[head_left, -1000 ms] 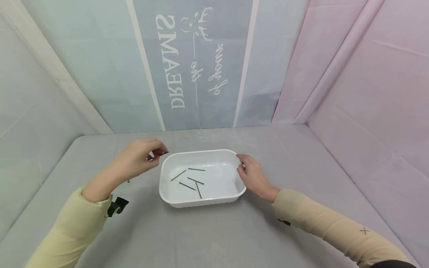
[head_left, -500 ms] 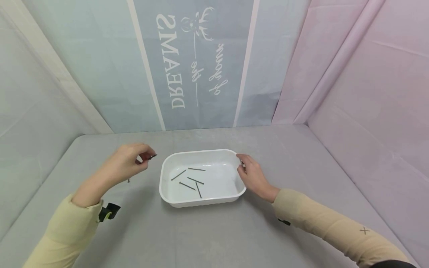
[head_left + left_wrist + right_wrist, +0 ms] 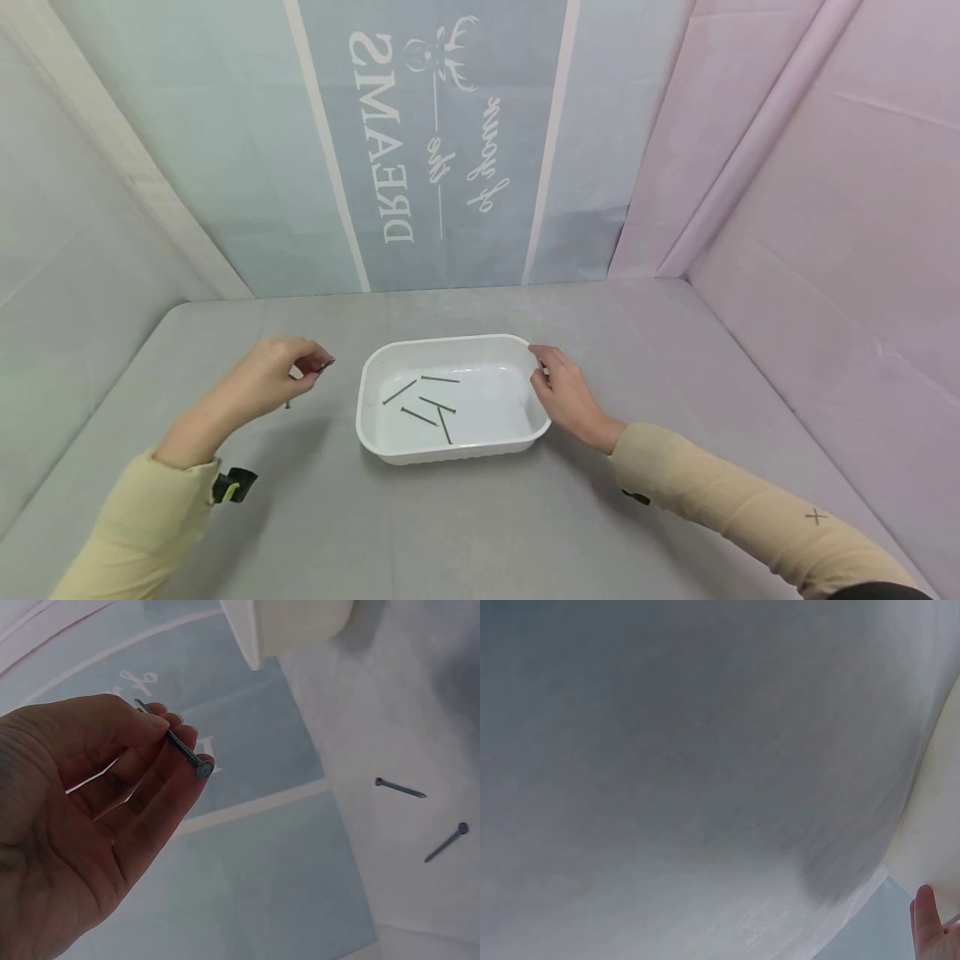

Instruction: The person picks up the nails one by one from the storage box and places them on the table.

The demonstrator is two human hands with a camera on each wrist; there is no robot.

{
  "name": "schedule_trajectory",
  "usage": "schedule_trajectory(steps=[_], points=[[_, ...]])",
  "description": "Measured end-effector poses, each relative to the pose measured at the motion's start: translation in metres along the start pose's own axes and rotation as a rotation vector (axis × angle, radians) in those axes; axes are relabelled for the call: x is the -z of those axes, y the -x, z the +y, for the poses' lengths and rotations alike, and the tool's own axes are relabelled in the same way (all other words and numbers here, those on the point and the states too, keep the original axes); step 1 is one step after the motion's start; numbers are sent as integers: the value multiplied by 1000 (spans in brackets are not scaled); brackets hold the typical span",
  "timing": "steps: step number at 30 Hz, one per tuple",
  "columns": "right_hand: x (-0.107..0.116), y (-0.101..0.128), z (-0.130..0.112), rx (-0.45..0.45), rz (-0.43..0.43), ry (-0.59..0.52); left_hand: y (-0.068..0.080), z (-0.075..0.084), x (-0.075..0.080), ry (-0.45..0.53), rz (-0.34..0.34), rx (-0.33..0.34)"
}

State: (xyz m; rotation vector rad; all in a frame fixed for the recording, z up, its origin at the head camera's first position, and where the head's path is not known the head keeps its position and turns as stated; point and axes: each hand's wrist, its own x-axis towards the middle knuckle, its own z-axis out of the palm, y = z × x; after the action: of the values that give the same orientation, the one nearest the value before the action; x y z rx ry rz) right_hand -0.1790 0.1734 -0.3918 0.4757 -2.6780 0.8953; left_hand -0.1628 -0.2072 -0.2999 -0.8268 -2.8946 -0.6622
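My left grip (image 3: 264, 377) holds a thin grey metal nail (image 3: 182, 747), right grip (image 3: 572, 402) an oblong white plastic tray (image 3: 453, 455). Likely mid-move; next, lower the nail.

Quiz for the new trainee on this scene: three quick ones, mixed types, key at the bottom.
1. Count: how many nails lie inside the white tray?
2. True or false: the left hand pinches a nail and is apart from the white tray.
3. Multiple choice: in the head view, where does the right hand touch the white tray?
A) left end
B) right end
C) middle of the near side

Key: 1. Five. 2. True. 3. B.
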Motion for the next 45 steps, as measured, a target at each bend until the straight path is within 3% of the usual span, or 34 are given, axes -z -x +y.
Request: schedule_trajectory(steps=[7,15,21,28,45], points=[[1,0,0,-5,-5,-7,3,-12,-10,41,-44,69],[1,0,-1,-1,-4,-18,4,-24,-19,44,-91,75],[1,0,0,3,-3,-18,5,-31,-30,74,-150,126],[1,-1,-1,-1,-2,-18,5,-38,-39,94,-172,136],[0,-1,1,-9,3,-16,6,-50,-54,144,-242,256]])
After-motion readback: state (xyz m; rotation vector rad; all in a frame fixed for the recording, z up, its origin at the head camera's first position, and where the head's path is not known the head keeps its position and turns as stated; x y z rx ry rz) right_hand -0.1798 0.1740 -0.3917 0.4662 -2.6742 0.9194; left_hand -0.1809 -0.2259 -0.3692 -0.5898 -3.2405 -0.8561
